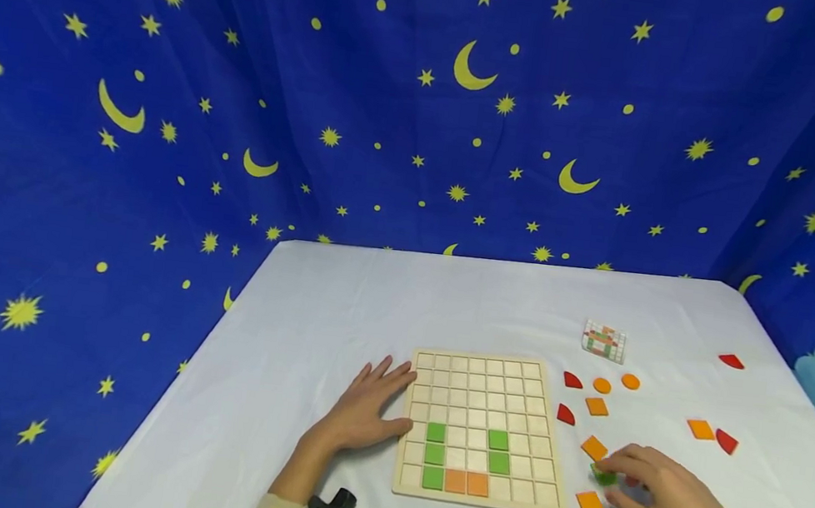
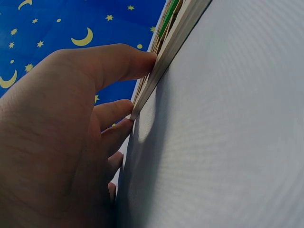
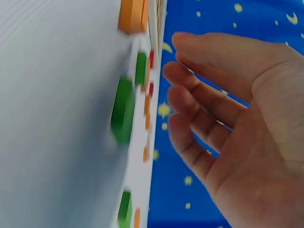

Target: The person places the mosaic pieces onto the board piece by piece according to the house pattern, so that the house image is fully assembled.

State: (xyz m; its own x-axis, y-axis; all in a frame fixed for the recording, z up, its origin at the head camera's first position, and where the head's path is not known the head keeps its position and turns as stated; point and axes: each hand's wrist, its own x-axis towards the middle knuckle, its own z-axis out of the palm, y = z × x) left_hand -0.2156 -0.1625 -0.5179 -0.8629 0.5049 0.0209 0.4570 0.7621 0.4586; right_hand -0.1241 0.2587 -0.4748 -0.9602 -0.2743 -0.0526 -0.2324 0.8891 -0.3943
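Note:
A wooden grid board (image 1: pixel 475 417) lies flat on the table. Green square tiles and two orange square tiles (image 1: pixel 455 482) fill some of its lower cells. My left hand (image 1: pixel 365 408) rests against the board's left edge with fingers spread; in the left wrist view its thumb (image 2: pixel 137 64) touches that edge. To the right of the board, my right hand (image 1: pixel 666 501) hovers with loosely bent fingers over a green tile (image 1: pixel 604 476). In the right wrist view nothing sits between those fingers, and several green tiles (image 3: pixel 122 111) lie below. The hand partly covers a red piece (image 1: pixel 632 482).
Orange squares (image 1: pixel 589 504), orange discs (image 1: pixel 630 382) and red quarter-round pieces (image 1: pixel 566 415) lie scattered right of the board. A small pattern card (image 1: pixel 604 341) lies behind them. A blue star-and-moon curtain (image 1: pixel 395 102) hangs around the white table (image 1: pixel 341 305).

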